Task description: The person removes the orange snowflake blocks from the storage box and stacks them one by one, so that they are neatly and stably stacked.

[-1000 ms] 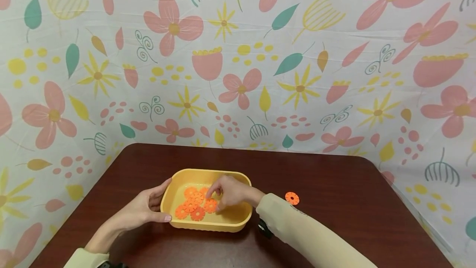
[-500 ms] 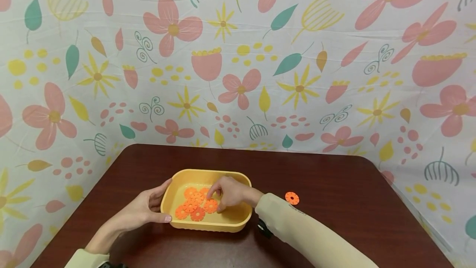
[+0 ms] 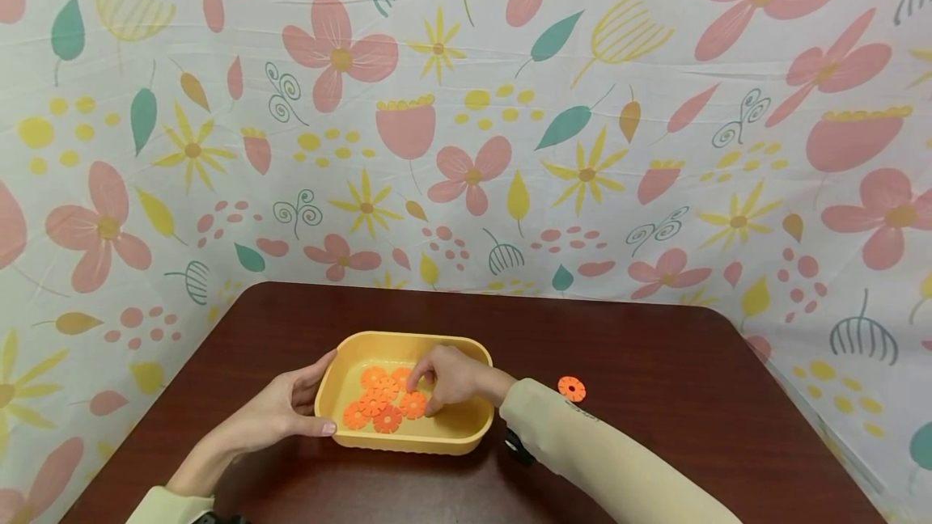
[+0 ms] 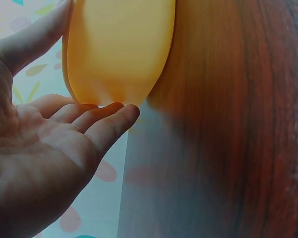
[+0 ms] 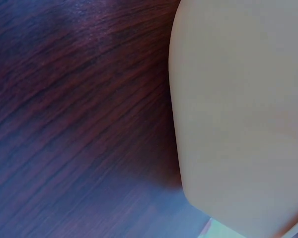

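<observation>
A yellow plastic tub [image 3: 408, 445] stands on the dark wood table, with several orange slotted discs [image 3: 374, 403] lying in its left part. My left hand [image 3: 273, 411] grips the tub's left end, thumb at the near corner and fingers along the far one; the left wrist view shows the fingertips against the tub wall [image 4: 121, 49]. Inside the tub, my right hand [image 3: 455, 376] has thumb and index finger at opposite edges of an orange disc [image 3: 413, 405], its other fingers curled. The right wrist view shows only the tub's outer wall [image 5: 238, 109], with that hand hidden.
One loose orange disc [image 3: 571, 388] lies on the table [image 3: 655, 395], right of the tub and behind the right sleeve [image 3: 582, 443]. A flower-patterned cloth [image 3: 466, 120] hangs behind the table.
Almost nothing differs. The right hand's index finger and the disc by it have shifted very slightly; the left hand and tub stay put.
</observation>
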Demonstrator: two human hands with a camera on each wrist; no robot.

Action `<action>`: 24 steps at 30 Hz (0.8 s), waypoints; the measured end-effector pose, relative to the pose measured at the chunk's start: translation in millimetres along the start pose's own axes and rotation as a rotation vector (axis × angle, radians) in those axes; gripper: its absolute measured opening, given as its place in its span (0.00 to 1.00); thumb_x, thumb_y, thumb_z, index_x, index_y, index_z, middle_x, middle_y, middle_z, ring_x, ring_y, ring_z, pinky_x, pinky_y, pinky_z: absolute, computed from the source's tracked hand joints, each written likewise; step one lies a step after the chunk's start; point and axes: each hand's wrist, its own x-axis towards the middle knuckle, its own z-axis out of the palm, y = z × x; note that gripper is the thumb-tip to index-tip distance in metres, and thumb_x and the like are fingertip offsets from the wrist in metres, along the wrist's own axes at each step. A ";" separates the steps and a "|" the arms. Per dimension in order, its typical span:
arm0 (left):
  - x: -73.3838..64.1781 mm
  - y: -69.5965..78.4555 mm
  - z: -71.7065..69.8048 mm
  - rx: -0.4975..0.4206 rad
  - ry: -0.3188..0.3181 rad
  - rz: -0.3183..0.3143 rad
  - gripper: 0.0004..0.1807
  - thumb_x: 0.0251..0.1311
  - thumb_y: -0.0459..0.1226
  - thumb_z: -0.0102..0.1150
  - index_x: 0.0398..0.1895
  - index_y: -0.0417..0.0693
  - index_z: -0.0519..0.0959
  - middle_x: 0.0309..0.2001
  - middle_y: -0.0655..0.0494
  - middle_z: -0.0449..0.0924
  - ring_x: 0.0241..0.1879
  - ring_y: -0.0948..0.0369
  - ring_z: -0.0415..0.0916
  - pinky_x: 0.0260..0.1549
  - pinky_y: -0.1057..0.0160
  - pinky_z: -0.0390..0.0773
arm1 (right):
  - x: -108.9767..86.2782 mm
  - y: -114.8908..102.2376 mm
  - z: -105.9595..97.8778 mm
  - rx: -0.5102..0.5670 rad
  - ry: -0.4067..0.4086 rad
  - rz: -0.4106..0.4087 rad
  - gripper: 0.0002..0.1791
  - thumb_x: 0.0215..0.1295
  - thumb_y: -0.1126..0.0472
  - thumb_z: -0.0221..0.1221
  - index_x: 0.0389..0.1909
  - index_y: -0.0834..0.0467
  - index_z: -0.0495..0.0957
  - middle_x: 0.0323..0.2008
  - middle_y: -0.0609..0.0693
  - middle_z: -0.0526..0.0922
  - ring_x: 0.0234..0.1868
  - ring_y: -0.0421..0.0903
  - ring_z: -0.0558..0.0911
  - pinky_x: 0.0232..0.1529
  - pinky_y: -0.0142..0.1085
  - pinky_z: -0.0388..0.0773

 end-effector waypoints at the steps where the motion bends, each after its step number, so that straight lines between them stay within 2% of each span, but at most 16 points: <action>1: 0.0 -0.1 -0.1 0.002 0.001 -0.001 0.58 0.62 0.28 0.72 0.85 0.35 0.40 0.81 0.27 0.44 0.72 0.30 0.61 0.55 0.56 0.81 | 0.1 0.1 0.1 -0.002 0.001 0.006 0.19 0.42 0.78 0.80 0.36 0.60 0.91 0.26 0.58 0.78 0.25 0.38 0.66 0.29 0.29 0.65; 7: 0.2 -0.4 -0.3 0.009 0.004 -0.008 0.58 0.62 0.28 0.72 0.85 0.35 0.40 0.81 0.29 0.44 0.73 0.31 0.59 0.57 0.54 0.80 | 0.0 0.8 0.0 -0.009 0.000 0.022 0.18 0.42 0.76 0.81 0.35 0.59 0.90 0.21 0.46 0.71 0.23 0.38 0.66 0.28 0.29 0.64; 19: -0.7 0.1 -1.3 -0.021 -0.015 0.016 0.59 0.62 0.28 0.72 0.85 0.34 0.39 0.80 0.25 0.45 0.71 0.31 0.63 0.55 0.56 0.82 | -1.0 0.8 0.0 -0.015 -0.007 0.014 0.20 0.42 0.75 0.81 0.37 0.59 0.90 0.21 0.44 0.71 0.23 0.38 0.66 0.28 0.29 0.65; 24: -0.2 -0.1 -1.0 -0.020 -0.013 -0.001 0.58 0.62 0.27 0.72 0.85 0.35 0.39 0.80 0.27 0.45 0.72 0.31 0.61 0.55 0.57 0.81 | -1.1 0.1 0.5 -0.014 -0.009 0.015 0.19 0.42 0.76 0.81 0.35 0.58 0.89 0.23 0.47 0.74 0.25 0.38 0.68 0.30 0.29 0.67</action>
